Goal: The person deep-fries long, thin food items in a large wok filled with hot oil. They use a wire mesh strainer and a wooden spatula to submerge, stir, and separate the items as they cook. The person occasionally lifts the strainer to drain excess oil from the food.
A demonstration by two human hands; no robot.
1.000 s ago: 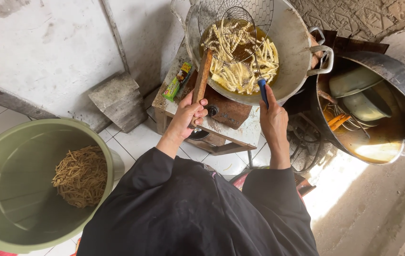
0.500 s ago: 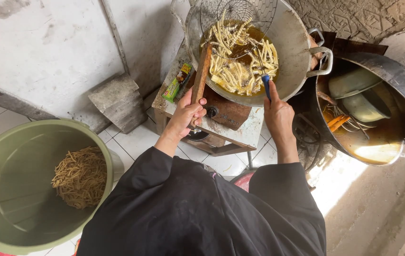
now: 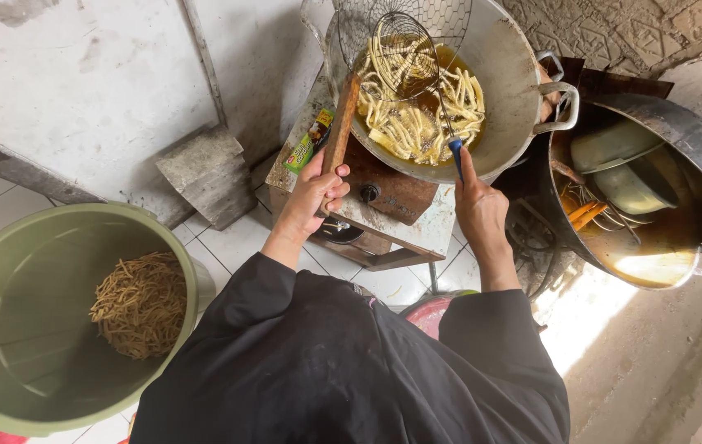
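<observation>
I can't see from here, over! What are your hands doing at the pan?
Left hand gripping wooden handle. Right hand holding wire skimmer over frying strips in wok. Nothing blocking.

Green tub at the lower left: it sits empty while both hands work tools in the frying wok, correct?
Not empty. The head view shows the green tub holding a heap of browned fried sticks. The left hand and right hand do hold tools in the wok.

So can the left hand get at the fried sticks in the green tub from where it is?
Probably yes. The left hand grips a wooden handle, so it must let go first. The green tub is open-topped on that side, with nothing between it and the fried sticks.
</observation>
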